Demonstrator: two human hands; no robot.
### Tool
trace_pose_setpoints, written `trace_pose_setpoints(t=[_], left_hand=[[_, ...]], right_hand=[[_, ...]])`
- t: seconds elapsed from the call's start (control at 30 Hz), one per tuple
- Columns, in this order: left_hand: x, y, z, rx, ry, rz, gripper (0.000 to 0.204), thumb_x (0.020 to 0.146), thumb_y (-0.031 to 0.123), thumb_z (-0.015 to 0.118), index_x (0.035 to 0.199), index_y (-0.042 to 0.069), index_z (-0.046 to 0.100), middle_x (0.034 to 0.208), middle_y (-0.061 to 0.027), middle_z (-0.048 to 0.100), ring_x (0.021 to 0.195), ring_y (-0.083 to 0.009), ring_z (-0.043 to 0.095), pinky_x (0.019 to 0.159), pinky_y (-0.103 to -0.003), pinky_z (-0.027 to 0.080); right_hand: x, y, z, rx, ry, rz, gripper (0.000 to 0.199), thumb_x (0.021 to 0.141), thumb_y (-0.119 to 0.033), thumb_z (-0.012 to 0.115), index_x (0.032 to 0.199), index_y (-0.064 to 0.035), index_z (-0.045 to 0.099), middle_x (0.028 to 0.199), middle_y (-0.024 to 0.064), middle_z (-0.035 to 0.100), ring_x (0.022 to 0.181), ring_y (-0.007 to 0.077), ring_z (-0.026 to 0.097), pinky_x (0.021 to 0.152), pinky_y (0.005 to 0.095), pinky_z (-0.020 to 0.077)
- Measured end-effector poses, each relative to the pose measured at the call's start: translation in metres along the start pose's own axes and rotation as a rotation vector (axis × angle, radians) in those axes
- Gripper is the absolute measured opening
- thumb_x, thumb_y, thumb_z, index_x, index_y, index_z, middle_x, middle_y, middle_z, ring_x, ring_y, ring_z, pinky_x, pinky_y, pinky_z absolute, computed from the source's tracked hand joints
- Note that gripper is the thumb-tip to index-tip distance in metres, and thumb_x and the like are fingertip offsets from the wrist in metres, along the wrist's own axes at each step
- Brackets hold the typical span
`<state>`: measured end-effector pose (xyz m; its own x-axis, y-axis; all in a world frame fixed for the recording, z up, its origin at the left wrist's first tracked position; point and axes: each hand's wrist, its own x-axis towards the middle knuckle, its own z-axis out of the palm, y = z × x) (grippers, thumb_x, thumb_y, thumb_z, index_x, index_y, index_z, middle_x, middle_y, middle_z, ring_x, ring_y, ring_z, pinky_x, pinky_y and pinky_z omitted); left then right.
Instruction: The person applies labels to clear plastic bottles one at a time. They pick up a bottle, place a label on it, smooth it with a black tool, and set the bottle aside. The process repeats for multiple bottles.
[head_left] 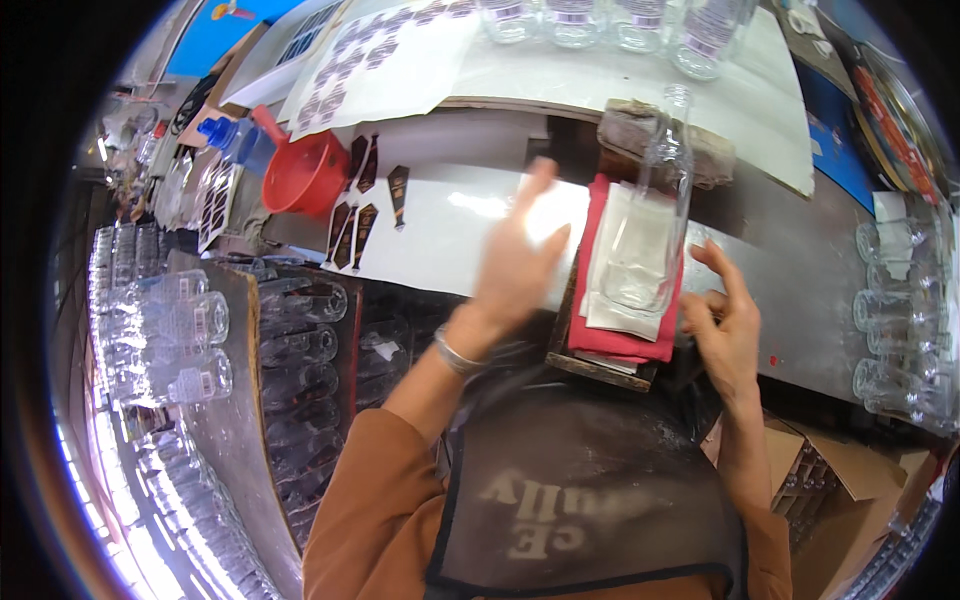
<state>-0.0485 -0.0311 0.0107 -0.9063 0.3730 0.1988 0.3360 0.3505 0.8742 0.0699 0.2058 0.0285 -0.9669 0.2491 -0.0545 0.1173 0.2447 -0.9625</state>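
Note:
A clear glass bottle (650,240) lies on a folded white cloth (610,245) over a red cloth (592,240). Its neck points away from me and rests against a greyish rag-covered block (708,155). Beneath the cloths is a wooden stand (600,370). Left of the bottle, my left hand (515,250) is smeared by motion, thumb and fingers apart and no object visible in it. My right hand (725,330) is just right of the bottle's base, forefinger stretched and other fingers bent, apparently holding nothing. Several dark tie-shaped labels (398,195) lie on the white surface to the left.
A red plastic dipper (305,175) and a blue-capped bottle (240,140) stand at the left. Labelled glass bottles (640,22) line the far shelf, near a printed label sheet (385,60). More bottles (890,310) lie at the right, above an open cardboard box (840,470). Bottle racks (300,350) fill the lower left.

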Motion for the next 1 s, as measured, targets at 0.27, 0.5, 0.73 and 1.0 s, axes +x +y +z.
trace_pose_setpoints(t=[0.27, 0.5, 0.73, 1.0], left_hand=[[0.036, -0.082, -0.104, 0.98, -0.033, -0.472, 0.059, 0.094, 0.03, 0.065, 0.138, -0.007, 0.05, 0.134, -0.0262, 0.058, 0.126, -0.0407, 0.054, 0.107, -0.046, 0.042], [-0.067, -0.051, -0.078, 0.736, -0.211, 0.218, 0.062, 0.085, 0.018, 0.075, 0.14, 0.0, 0.052, 0.137, -0.0218, 0.058, 0.129, -0.0375, 0.053, 0.109, -0.05, 0.04], [-0.09, -0.067, -0.074, 0.766, -0.014, 0.209, 0.051, 0.077, 0.004, 0.077, 0.125, 0.003, 0.063, 0.13, -0.0141, 0.063, 0.122, -0.034, 0.058, 0.105, -0.048, 0.042], [-0.084, -0.017, -0.077, -0.2, 0.13, -0.486, 0.023, 0.101, 0.01, 0.058, 0.113, -0.006, 0.069, 0.111, -0.0118, 0.073, 0.102, -0.0152, 0.068, 0.092, -0.029, 0.053]], right_hand=[[0.002, 0.004, -0.001, 0.116, 0.006, 0.015, 0.042, 0.095, -0.007, 0.062, 0.135, 0.0037, 0.054, 0.121, 0.0093, 0.067, 0.062, 0.0032, 0.053, 0.057, 0.0205, 0.0461], [-0.002, 0.016, -0.016, 0.103, 0.022, 0.073, 0.049, 0.091, -0.004, 0.065, 0.138, 0.0031, 0.052, 0.122, 0.0112, 0.067, 0.063, 0.0026, 0.052, 0.056, 0.0203, 0.0457], [-0.005, -0.001, 0.011, -0.223, -0.198, -0.13, 0.095, 0.073, 0.0, 0.078, 0.155, 0.0022, 0.029, 0.142, 0.0179, 0.057, 0.059, 0.0087, 0.052, 0.058, 0.0247, 0.0482], [-0.009, 0.002, 0.018, -0.539, 0.026, -0.307, 0.092, 0.07, -0.004, 0.077, 0.152, -0.0012, 0.036, 0.114, 0.0167, 0.065, 0.076, 0.0292, 0.065, 0.068, 0.0374, 0.0541]])
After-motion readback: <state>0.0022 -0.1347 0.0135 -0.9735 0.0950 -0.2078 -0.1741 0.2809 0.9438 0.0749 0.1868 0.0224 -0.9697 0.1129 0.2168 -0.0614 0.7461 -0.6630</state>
